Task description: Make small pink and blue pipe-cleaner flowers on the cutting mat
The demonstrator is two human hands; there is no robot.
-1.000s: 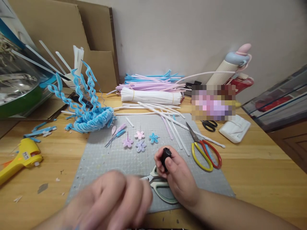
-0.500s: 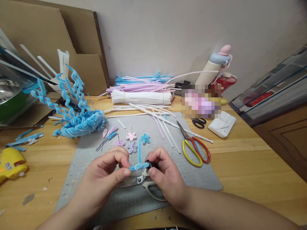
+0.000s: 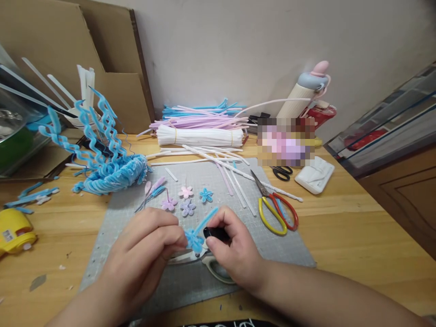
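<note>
My left hand (image 3: pixel 145 252) is closed, pinching a blue pipe-cleaner flower (image 3: pixel 195 242) by its left side. A straight blue tail sticks up from the flower toward the right. My right hand (image 3: pixel 238 247) is wrapped round a small black object (image 3: pixel 216 233) whose kind I cannot make out; its end points at the flower, slightly apart from it. Under both hands, grey-handled scissors (image 3: pixel 218 273) lie partly hidden on the grey cutting mat (image 3: pixel 272 263). Just beyond are finished flowers: a pink one (image 3: pixel 185 191), a blue one (image 3: pixel 206 195) and two purple ones, including a lilac flower (image 3: pixel 187 207).
Scissors with red and yellow handles (image 3: pixel 272 215) lie right of the hands. A blue fuzzy basket-like piece (image 3: pixel 114 175) stands left, near a yellow glue gun (image 3: pixel 15 231). Bundled pipe cleaners (image 3: pixel 199 136) line the wall. A bottle (image 3: pixel 296 100) and white case (image 3: pixel 314 175) are at right.
The blue piece has been turned so its petals show as a flower, and its tail now leans right. The black object has drawn back slightly from it.
</note>
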